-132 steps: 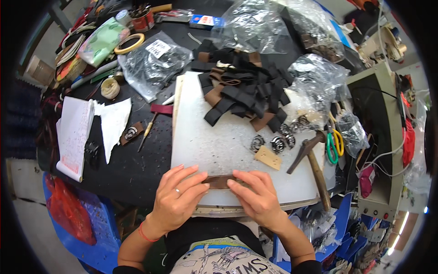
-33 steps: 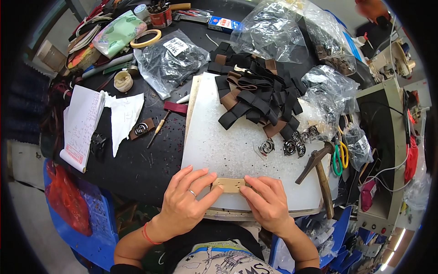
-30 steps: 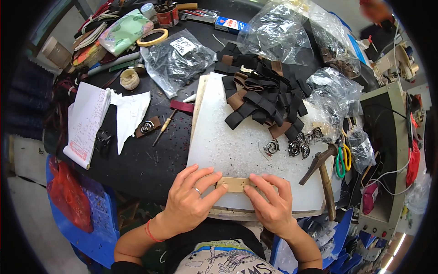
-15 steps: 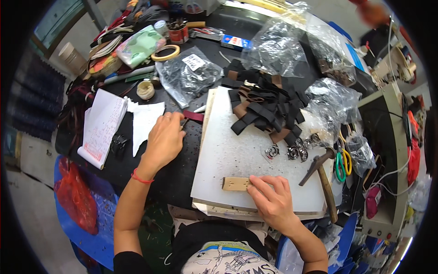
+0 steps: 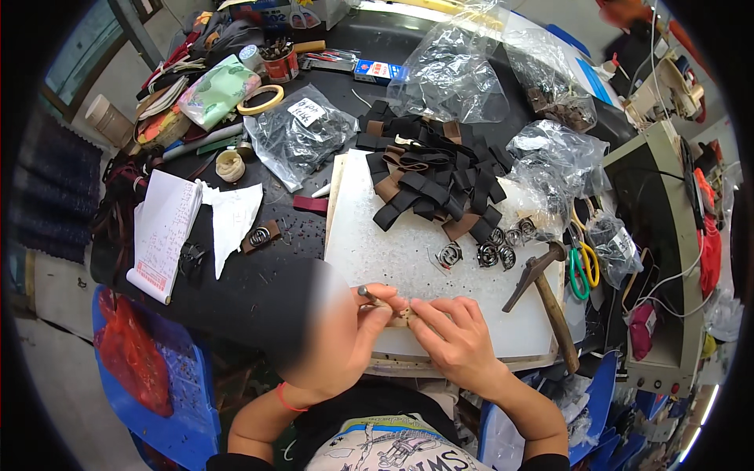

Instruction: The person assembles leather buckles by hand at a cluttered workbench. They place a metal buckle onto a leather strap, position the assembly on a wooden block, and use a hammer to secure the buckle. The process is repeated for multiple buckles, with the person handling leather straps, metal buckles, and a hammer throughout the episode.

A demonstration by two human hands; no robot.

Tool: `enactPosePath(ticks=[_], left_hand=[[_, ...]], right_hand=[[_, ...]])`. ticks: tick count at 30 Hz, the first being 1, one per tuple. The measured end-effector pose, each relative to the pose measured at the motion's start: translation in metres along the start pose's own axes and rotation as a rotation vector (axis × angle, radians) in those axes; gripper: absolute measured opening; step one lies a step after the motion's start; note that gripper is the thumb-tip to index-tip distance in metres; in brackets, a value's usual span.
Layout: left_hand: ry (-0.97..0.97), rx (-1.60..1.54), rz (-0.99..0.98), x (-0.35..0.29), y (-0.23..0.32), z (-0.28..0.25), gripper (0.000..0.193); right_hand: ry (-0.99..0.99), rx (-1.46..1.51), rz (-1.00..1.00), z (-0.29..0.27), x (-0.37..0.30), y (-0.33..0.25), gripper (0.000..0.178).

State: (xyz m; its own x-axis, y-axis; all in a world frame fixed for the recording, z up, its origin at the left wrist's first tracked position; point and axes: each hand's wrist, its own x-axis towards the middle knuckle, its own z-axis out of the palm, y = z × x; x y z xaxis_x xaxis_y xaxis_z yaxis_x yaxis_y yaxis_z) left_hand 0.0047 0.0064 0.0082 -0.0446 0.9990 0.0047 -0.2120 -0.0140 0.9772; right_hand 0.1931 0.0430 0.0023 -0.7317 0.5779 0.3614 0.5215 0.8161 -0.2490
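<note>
Tan flat strip (image 5: 400, 321), largely hidden by fingers, at the near part of a rectangular white board (image 5: 377, 255). The left hand (image 5: 343, 345), partly blurred, grips a slim rod-like tool with a rounded metallic end (image 5: 364, 291) beside the strip; the right hand (image 5: 458, 337) pinches the strip's right part. A wooden-handled hammer with dark metal head (image 5: 554, 318) lies rightward; dark round metal buckles (image 5: 487, 255) lie farther off, near heaped black-and-brown bands (image 5: 440, 177).

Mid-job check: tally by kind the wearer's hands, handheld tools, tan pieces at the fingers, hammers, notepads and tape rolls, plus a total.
Hands, left hand and right hand: 2
Metal-ended tool, held in the left: 1
Tan piece, partly covered: 1
Hammer: 1
Notepad: 1
Tape roll: 1
Total: 7
</note>
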Motion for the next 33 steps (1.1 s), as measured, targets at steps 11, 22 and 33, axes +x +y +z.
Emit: enactPosePath(ticks=[11, 22, 33], left_hand=[[-0.054, 0.194, 0.030, 0.004, -0.022, -0.002, 0.015], [-0.101, 0.736, 0.469, -0.003, -0.022, 0.005, 0.026], [-0.123, 0.757, 0.538, -0.004, -0.030, 0.010, 0.047]], right_hand=[[0.005, -0.012, -0.015, -0.002, -0.001, 0.004, 0.025], [0.162, -0.275, 0.650, -0.069, -0.057, 0.026, 0.041], [0.175, -0.169, 0.883, -0.092, -0.086, 0.030, 0.024]])
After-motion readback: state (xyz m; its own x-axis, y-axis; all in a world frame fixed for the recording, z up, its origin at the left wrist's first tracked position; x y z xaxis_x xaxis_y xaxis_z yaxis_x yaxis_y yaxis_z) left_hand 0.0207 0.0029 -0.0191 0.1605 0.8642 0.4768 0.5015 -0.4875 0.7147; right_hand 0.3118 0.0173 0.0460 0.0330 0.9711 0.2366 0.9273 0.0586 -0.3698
